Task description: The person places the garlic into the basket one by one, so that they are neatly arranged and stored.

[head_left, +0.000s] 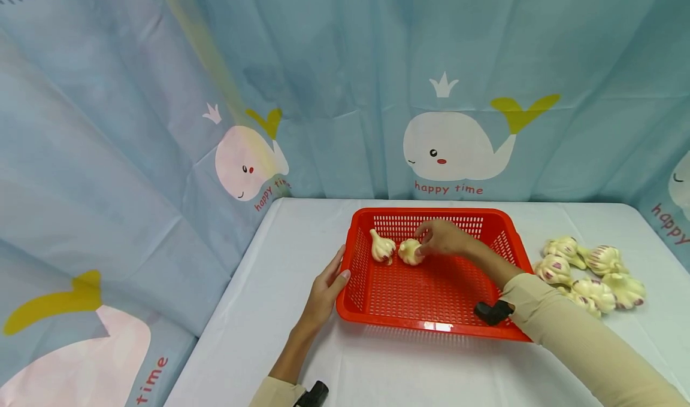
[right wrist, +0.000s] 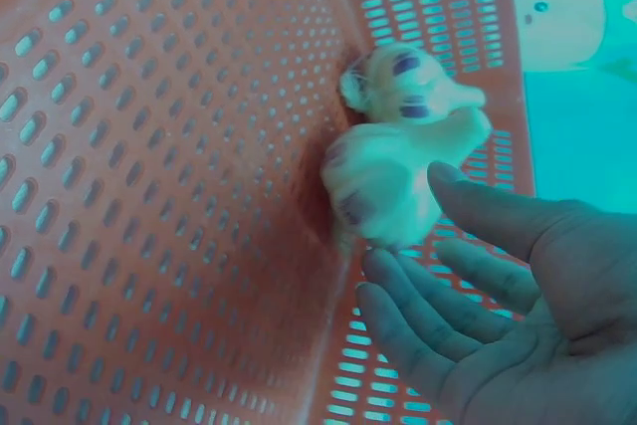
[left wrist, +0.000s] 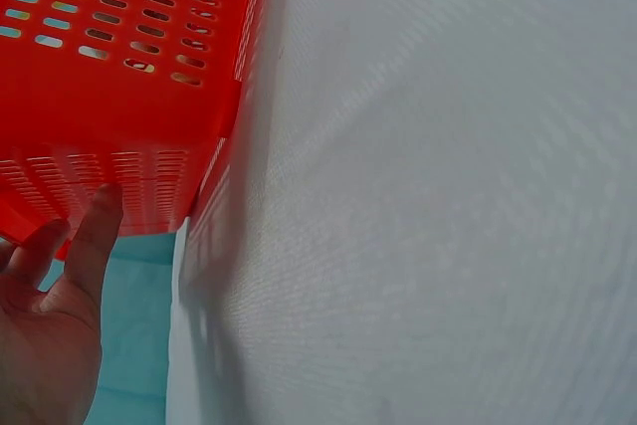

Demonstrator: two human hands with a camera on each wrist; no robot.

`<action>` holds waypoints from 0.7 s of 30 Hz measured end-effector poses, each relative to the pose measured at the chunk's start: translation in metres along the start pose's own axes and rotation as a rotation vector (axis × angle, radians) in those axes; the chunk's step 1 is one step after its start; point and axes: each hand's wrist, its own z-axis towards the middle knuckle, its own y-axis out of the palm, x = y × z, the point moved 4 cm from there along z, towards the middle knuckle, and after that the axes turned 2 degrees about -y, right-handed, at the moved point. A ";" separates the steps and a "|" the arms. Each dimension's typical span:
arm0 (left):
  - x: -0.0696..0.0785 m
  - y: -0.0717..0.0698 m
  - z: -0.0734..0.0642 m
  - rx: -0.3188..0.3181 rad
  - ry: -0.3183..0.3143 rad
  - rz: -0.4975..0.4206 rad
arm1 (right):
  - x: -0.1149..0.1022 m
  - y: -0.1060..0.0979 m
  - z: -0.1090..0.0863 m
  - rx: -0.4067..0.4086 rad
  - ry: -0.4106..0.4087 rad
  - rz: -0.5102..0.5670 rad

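A red slotted plastic basket [head_left: 431, 299] stands on the white-covered table. Inside, near its left end, one garlic bulb [head_left: 383, 248] lies beside another bulb, the nearer garlic [head_left: 411, 252]. My right hand [head_left: 444, 237] reaches in over the basket. In the right wrist view its thumb [right wrist: 488, 208] and fingertips are spread at the edge of the nearer garlic [right wrist: 383, 186], not wrapped round it. My left hand [head_left: 323, 293] rests against the basket's left side with fingers extended. The left wrist view shows its fingers [left wrist: 97, 231] at the slotted outer wall [left wrist: 109, 116].
Several more garlic bulbs [head_left: 593, 275] lie in a group on the table [head_left: 409, 371], right of the basket. A blue curtain with whale prints [head_left: 345, 96] hangs behind and along the left side.
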 end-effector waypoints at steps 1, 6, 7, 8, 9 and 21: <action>0.000 0.000 0.000 0.000 -0.001 -0.001 | -0.001 -0.001 -0.001 0.000 -0.001 0.015; 0.001 0.000 0.000 0.001 0.005 -0.006 | -0.006 -0.011 -0.008 0.007 -0.002 0.104; 0.001 0.000 0.000 0.001 0.009 -0.007 | -0.007 -0.013 -0.010 0.010 -0.003 0.115; 0.001 0.000 0.000 0.000 0.011 -0.009 | -0.008 -0.015 -0.013 0.014 -0.005 0.128; 0.001 0.000 0.000 0.000 0.011 -0.011 | -0.009 -0.017 -0.015 0.018 -0.006 0.138; -0.001 0.000 0.001 0.004 0.001 -0.022 | -0.012 -0.044 -0.043 0.078 -0.003 0.175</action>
